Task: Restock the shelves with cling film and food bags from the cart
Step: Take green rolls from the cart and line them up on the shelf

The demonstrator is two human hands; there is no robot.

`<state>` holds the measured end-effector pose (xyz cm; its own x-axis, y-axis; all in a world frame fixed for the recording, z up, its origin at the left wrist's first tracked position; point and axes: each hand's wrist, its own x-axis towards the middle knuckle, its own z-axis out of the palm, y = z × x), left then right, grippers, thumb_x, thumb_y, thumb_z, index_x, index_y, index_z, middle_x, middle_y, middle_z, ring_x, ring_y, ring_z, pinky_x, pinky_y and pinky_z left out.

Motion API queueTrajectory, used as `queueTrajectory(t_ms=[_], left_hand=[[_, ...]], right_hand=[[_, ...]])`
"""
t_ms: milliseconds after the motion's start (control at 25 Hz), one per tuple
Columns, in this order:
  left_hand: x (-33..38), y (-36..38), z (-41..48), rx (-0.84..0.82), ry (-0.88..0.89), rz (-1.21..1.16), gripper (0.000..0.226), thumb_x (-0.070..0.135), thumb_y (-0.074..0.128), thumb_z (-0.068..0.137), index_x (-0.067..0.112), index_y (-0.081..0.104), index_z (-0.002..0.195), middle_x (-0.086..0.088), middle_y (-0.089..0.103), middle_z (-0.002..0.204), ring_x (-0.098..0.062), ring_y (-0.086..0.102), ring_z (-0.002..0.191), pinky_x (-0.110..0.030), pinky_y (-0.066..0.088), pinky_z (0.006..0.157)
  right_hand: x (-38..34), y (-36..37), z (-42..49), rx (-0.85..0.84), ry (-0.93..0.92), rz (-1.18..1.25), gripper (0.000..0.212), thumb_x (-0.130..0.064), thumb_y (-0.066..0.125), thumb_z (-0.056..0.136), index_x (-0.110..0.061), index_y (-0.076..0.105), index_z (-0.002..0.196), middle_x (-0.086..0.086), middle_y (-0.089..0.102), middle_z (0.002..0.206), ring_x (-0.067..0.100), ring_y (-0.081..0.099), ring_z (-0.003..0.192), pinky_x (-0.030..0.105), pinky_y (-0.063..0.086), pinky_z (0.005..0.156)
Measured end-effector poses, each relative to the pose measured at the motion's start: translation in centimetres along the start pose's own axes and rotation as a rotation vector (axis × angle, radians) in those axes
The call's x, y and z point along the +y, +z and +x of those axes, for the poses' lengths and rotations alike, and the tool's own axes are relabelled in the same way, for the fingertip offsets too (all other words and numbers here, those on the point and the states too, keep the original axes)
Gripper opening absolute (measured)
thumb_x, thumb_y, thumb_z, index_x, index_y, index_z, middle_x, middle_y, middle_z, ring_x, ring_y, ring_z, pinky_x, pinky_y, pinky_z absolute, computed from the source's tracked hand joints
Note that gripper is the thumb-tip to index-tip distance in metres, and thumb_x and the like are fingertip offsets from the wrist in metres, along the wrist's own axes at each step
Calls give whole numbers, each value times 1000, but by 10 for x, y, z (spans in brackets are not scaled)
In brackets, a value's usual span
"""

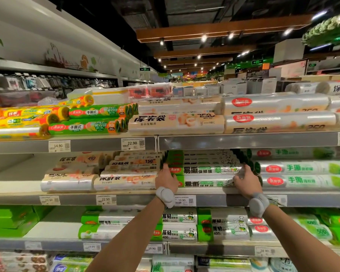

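A green-and-clear cling film roll [206,170] printed 易撕 保鲜膜 lies on top of the stack at the front edge of the middle shelf [135,200], above a 10.90 price tag [183,200], in a dark-ceilinged supermarket aisle, with the left hand [166,179] and right hand [246,181] curled round its two ends.

Dark ceiling [185,12], wooden beams [214,30], spotlights [204,37]

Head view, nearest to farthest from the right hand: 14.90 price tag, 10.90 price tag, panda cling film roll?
1. cling film roll: its right end is in the right hand's grip.
2. 10.90 price tag: just below, to the hand's left.
3. 14.90 price tag: far left, one level up.
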<state>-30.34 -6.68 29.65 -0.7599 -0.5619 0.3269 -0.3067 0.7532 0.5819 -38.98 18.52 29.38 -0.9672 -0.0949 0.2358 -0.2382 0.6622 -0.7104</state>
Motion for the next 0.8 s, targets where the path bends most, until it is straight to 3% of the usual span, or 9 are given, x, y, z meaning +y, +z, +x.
queueTrajectory(t_ms=[120, 240, 320, 400, 480, 520, 600, 680, 800], left_hand=[[2, 2, -2, -9, -7, -5, 37, 14, 51, 98, 11, 40, 133, -12, 61, 116, -30, 61, 102, -38, 49, 78], [5, 0, -6, -38, 1, -26, 49, 15, 51, 98, 11, 31, 142, -15, 49, 132, -32, 57, 110, -41, 50, 85], [8, -2, -13, -53, 5, -67, 59, 19, 54, 97, 11, 24, 146, -19, 34, 143, -36, 51, 120, -41, 48, 96], [14, -4, -31, 20, 27, -92, 65, 23, 57, 95, 12, 22, 148, -19, 18, 154, -38, 31, 137, -43, 34, 111], [24, -4, -60, 158, 126, -166, 61, 21, 58, 92, 14, 29, 146, -13, 15, 157, -31, 20, 142, -41, 26, 115], [33, -2, -77, 177, 208, -248, 56, 18, 59, 91, 16, 35, 142, -9, 21, 154, -26, 26, 138, -36, 31, 111], [55, 16, -111, -2, 346, -422, 45, 12, 58, 91, 21, 44, 132, 1, 34, 139, -13, 46, 119, -26, 43, 96], [71, 52, -144, -246, 394, -497, 34, 10, 56, 91, 19, 51, 123, 3, 43, 126, -10, 58, 97, -31, 50, 86], [94, 128, -193, -530, 437, -495, 25, 12, 57, 91, 16, 57, 115, 1, 49, 126, -14, 63, 92, -33, 52, 84]], right_hand=[[2, 0, 1, -8, -5, 4, 58, -18, 55, 92, -5, 30, 143, 18, 60, 115, 35, 59, 97, 36, 44, 80], [1, -1, 1, -35, -4, 2, 65, -18, 55, 92, -5, 24, 148, 20, 57, 125, 37, 58, 105, 39, 45, 85], [-1, -1, -2, -38, -7, 6, 70, -19, 56, 91, -4, 21, 150, 21, 45, 139, 37, 51, 119, 43, 43, 95], [-3, 0, -12, 5, -43, 17, 73, -18, 56, 91, -3, 18, 152, 17, 27, 153, 36, 40, 132, 46, 37, 105], [-1, -2, -30, 95, -121, 75, 65, -15, 57, 92, -4, 29, 149, 11, 25, 152, 31, 47, 124, 43, 39, 104], [1, -4, -41, 127, -163, 111, 57, -14, 59, 91, -6, 39, 144, 8, 30, 146, 28, 54, 111, 40, 44, 99], [23, -2, -66, 125, -170, 152, 39, -12, 61, 90, -11, 57, 128, 4, 39, 131, 19, 59, 91, 31, 47, 91], [62, 1, -97, 69, -114, 120, 32, -7, 62, 87, -12, 64, 118, 3, 42, 122, 12, 57, 86, 24, 46, 88], [144, -12, -144, 6, 89, 67, 32, -7, 63, 85, -14, 66, 115, 6, 44, 118, 9, 53, 84, 16, 41, 85]])
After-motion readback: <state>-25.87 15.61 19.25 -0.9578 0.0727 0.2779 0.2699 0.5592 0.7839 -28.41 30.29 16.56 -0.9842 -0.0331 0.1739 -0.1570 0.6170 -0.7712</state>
